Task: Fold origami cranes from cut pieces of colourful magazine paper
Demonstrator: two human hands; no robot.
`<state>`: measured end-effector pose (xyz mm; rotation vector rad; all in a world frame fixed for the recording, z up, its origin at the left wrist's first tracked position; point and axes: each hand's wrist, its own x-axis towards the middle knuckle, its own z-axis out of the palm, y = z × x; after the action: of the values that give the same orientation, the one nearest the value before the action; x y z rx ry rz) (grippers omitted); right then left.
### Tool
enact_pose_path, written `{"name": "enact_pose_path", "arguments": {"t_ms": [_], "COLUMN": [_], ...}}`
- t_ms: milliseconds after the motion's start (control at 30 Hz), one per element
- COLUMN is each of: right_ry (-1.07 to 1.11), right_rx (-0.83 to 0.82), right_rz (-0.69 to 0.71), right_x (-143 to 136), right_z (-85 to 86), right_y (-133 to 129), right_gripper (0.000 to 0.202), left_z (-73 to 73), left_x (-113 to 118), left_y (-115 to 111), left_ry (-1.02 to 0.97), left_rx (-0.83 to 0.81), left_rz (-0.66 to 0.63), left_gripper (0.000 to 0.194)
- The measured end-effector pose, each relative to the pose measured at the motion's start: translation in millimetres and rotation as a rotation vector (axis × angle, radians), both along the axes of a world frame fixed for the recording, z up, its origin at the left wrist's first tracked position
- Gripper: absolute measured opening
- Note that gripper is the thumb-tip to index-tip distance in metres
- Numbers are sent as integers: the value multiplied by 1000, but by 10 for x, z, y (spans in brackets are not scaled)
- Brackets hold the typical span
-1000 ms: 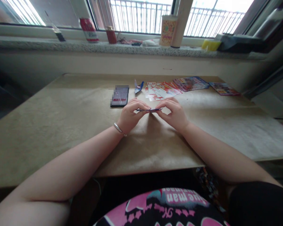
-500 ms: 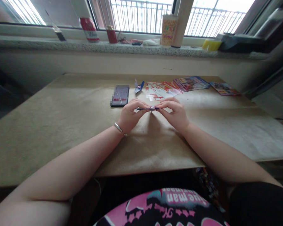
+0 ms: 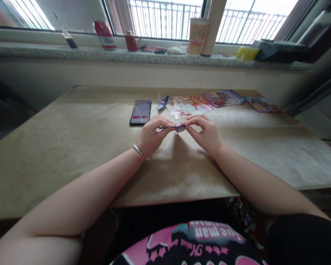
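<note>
Between my hands is a small folded piece of printed paper (image 3: 180,128), held just above the tabletop and seen nearly edge-on. My left hand (image 3: 154,133) pinches its left side between thumb and fingers; a silver bangle circles that wrist. On the other side, my right hand (image 3: 204,133) grips the paper's right end with thumb and fingertips. Most of the folds are hidden by the fingers. Just beyond my hands stands a blue and white folded paper bird (image 3: 162,102). A dark phone (image 3: 141,112) lies to its left.
Red and white printed sheets (image 3: 191,106) lie past my right hand, with colourful printed sheets (image 3: 223,98) farther right and another printed stack (image 3: 262,104) near the table's right edge. On the windowsill are a red can (image 3: 105,36), a patterned cup (image 3: 197,36) and a yellow object (image 3: 247,52).
A little more of the folded paper shows between my fingertips, its middle dipping slightly lower. Both hands stay in nearly the same place.
</note>
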<state>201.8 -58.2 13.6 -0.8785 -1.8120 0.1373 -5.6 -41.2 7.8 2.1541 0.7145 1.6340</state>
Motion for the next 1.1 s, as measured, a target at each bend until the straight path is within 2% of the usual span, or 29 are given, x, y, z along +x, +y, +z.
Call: {"name": "enact_pose_path", "arguments": {"t_ms": [233,433,733,800,933,1100], "right_ry": [19,2,-15,-40,-67,-115], "right_rx": [-22,11,38,41,83,54], "right_rz": [18,27,24,47,137,91], "right_x": [-1,5,22,16,16,20], "right_z": [-2,34,57,78,113,138], "right_y": [1,-3,2,-13,-31,-57], "right_gripper": [4,6,8,6,15,12], "left_z": [21,36,35,45,60,59], "left_x": [-1,1,12,15,17,23], "left_y": [-17,-15,-25,-32,-41,-47], "left_ry": [22,21,61,70,74,65], "left_rx": [-4,71,71,67,67,94], "left_rz": [14,-12,27,20,-11,-29], "left_gripper": [18,13,18,19,20,16]}}
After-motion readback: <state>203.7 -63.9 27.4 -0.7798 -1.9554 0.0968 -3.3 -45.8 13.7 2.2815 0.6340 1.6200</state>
